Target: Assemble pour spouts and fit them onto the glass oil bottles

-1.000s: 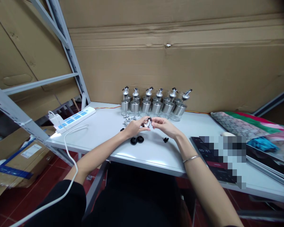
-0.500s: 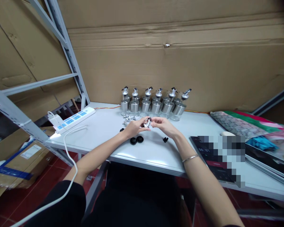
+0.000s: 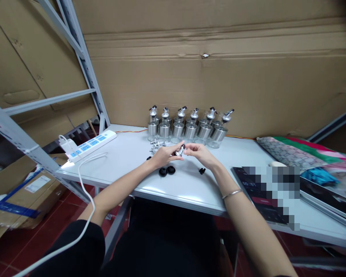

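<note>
My left hand [image 3: 162, 157] is closed around a silver pour spout [image 3: 178, 152] with a black tip, holding it above the table. The fingertips of my right hand [image 3: 200, 152] pinch at the spout's tip from the right; whether a small black piece is between them is hidden. Beyond my left hand lie several loose silver spout parts [image 3: 156, 146]. Closer to the table's front edge are two round black stoppers [image 3: 167, 171], with another dark piece partly behind my left wrist. Several tiny black caps [image 3: 202, 171] lie below my right hand.
Several glass-and-steel bottles [image 3: 177, 130] stand in rows at the back, the front ones topped with spouts. A white power strip [image 3: 92, 146] is at the left, its cable crossing my left arm. A phone-like device [image 3: 256, 192] and folded fabric [image 3: 305, 154] lie at the right.
Both hands keep nearly the same place and grip on the pour spout. The view has shifted very slightly; nothing on the table has visibly moved.
</note>
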`<state>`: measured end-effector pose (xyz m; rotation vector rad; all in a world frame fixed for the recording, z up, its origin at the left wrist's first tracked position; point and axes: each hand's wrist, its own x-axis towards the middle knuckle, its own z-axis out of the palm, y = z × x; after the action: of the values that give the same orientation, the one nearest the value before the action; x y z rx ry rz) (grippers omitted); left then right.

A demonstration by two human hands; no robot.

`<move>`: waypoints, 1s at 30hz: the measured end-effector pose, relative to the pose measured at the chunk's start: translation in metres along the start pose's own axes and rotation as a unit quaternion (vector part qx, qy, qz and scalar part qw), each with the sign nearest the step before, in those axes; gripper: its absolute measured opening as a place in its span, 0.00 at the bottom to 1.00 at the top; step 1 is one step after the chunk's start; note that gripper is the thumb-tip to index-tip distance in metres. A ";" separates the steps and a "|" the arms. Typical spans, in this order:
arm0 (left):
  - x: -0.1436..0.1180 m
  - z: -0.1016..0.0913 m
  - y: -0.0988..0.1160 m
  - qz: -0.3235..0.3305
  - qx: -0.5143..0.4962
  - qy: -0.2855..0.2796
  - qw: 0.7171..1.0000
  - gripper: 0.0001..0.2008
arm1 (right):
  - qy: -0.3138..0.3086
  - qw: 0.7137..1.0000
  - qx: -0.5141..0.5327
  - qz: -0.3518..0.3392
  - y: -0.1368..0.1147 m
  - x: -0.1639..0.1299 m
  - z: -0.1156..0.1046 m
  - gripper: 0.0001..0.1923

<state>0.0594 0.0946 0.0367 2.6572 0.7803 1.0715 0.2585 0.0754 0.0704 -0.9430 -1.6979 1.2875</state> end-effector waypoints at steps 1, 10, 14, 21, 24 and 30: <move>0.000 0.000 0.000 0.000 0.000 -0.001 1.000 0.33 | -0.001 1.000 0.002 0.000 0.000 0.000 0.000 0.17; -0.001 0.001 0.001 -0.016 -0.004 -0.003 1.000 0.31 | 0.008 1.000 0.016 0.000 0.002 0.001 0.000 0.18; -0.001 0.003 -0.002 -0.019 -0.018 -0.001 1.000 0.39 | 0.015 1.000 0.015 0.000 0.002 0.001 -0.001 0.17; 0.000 0.003 0.001 -0.025 -0.050 0.009 0.998 0.45 | 0.035 0.999 0.024 -0.006 0.006 0.003 -0.001 0.18; 0.001 0.002 0.004 -0.030 -0.070 0.011 0.997 0.44 | 0.043 0.999 0.032 -0.011 0.009 0.004 0.000 0.17; 0.001 0.001 0.003 -0.035 -0.095 0.007 0.995 0.43 | 0.045 0.998 0.044 -0.017 0.013 0.005 0.000 0.17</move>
<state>0.0620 0.0928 0.0380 2.4494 0.7292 1.0907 0.2580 0.0826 0.0582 -0.9040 -1.5693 1.2690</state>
